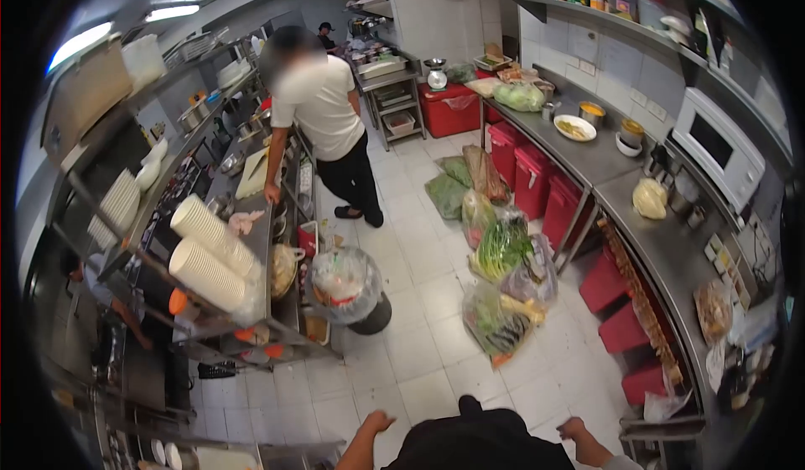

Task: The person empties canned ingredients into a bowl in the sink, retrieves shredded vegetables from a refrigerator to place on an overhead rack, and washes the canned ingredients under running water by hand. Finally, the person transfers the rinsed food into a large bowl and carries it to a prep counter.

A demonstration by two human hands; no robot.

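Observation:
Low in the view, left of my dark apron [482,441], my left hand [377,422] hangs with its fingers curled in; whether anything is inside them cannot be made out. On the right side of the apron my right hand [572,428] is also curled, and its fingers are too small to read. Neither hand touches a surface. On the tiled floor ahead lie a bag with dark vegetables [496,323], leafy greens [503,256], a purplish bag [534,275] and green bags [446,193].
A person in a white shirt [319,93] leans on the left counter near a lined bin [365,311]. Stacked paper cups [205,273] stand on the left shelf. Along the right runs a steel counter [620,202] with red bins [532,176] below and a microwave [713,147].

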